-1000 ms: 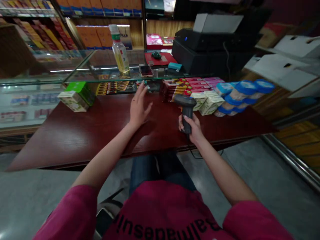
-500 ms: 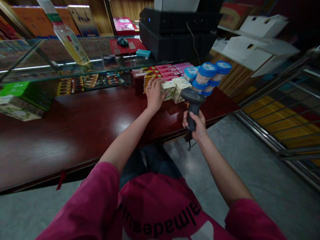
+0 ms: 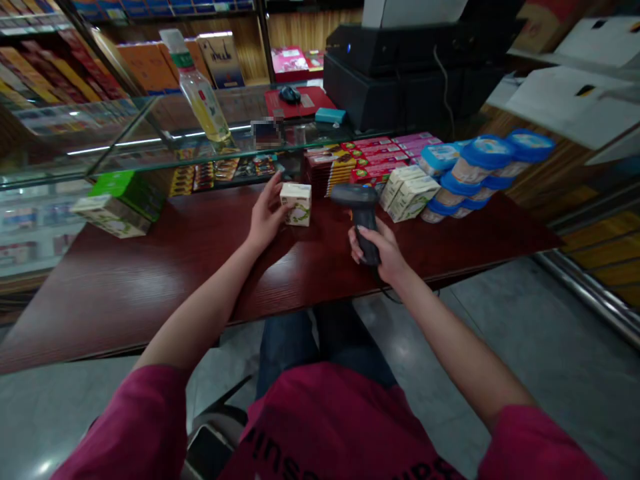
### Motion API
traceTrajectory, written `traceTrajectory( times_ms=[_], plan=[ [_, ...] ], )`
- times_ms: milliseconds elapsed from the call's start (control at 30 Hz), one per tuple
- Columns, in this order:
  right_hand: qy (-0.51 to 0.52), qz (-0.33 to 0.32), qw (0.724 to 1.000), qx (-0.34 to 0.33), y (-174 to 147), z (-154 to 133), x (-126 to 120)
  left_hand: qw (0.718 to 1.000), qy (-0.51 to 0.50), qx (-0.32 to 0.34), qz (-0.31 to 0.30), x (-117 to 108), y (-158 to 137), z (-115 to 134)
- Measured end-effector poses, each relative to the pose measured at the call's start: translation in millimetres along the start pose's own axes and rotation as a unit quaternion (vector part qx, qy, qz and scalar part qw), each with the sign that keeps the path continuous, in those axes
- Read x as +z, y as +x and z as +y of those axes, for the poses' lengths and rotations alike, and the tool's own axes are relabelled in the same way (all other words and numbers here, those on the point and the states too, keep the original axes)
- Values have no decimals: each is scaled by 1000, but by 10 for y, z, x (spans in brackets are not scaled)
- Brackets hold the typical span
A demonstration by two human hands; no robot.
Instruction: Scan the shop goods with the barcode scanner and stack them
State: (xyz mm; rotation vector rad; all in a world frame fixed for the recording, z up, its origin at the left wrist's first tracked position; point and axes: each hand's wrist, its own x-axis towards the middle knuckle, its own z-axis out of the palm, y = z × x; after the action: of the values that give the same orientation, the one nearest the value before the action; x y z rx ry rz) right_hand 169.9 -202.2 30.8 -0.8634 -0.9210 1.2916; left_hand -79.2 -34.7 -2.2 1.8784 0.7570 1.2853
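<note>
My left hand [image 3: 267,212] grips a small cream carton with a green print [image 3: 299,205] by its left side, just above or on the dark red counter. Wrapped round the handle of a black barcode scanner [image 3: 364,220] is my right hand [image 3: 383,248], with the scanner's head pointing left toward the carton. Right of the scanner stand matching small cream cartons [image 3: 407,193] in a close group. Behind them lie red boxes [image 3: 377,160] and stacked brown packs [image 3: 320,170]. Blue-lidded tubs [image 3: 483,160] are piled to the right.
At the counter's left end sits a green and cream carton pack [image 3: 120,203]. A glass shelf edge [image 3: 220,155] runs behind the counter [image 3: 210,267], bearing a bottle of yellow liquid [image 3: 203,100]. A black machine [image 3: 395,87] stands at the back, and a cable hangs near the counter's front edge.
My left hand has drawn one cream carton leftward, away from the group. The scanner in my right hand now points more to the left. The view has shifted, showing more of the counter's left end.
</note>
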Motion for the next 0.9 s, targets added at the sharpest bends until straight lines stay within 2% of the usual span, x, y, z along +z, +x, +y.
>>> traceTrajectory(
  times_ms=[133, 200, 267, 367, 533, 600, 667, 733, 833, 900],
  plan=[
    [13, -84, 994, 63, 452, 177, 336, 999, 17, -3, 47, -593, 77, -231],
    [17, -101, 992, 78, 647, 281, 461, 998, 9, 3, 56, -794, 95, -349],
    [20, -104, 991, 82, 778, 376, 535, 998, 1, 5, 57, -900, 83, -450],
    [13, -109, 990, 87, 835, 464, 560, 998, 21, 4, 63, -876, 14, -543],
    [-9, -101, 990, 97, 768, 467, 529, 977, 148, 4, 150, -608, -83, -574],
    [-9, -98, 990, 99, 760, 461, 532, 974, 163, -17, 157, -548, -76, -572],
    [-5, -93, 991, 94, 766, 463, 539, 979, 148, -60, 123, -562, -57, -536],
    [-3, -87, 992, 88, 772, 466, 541, 986, 112, -104, 62, -660, -44, -430],
    [-1, -72, 994, 81, 771, 456, 531, 986, 60, -139, -65, -926, -46, -125],
    [3, -61, 995, 80, 766, 436, 518, 974, 58, -144, -163, -1104, -58, 103]
  ],
)
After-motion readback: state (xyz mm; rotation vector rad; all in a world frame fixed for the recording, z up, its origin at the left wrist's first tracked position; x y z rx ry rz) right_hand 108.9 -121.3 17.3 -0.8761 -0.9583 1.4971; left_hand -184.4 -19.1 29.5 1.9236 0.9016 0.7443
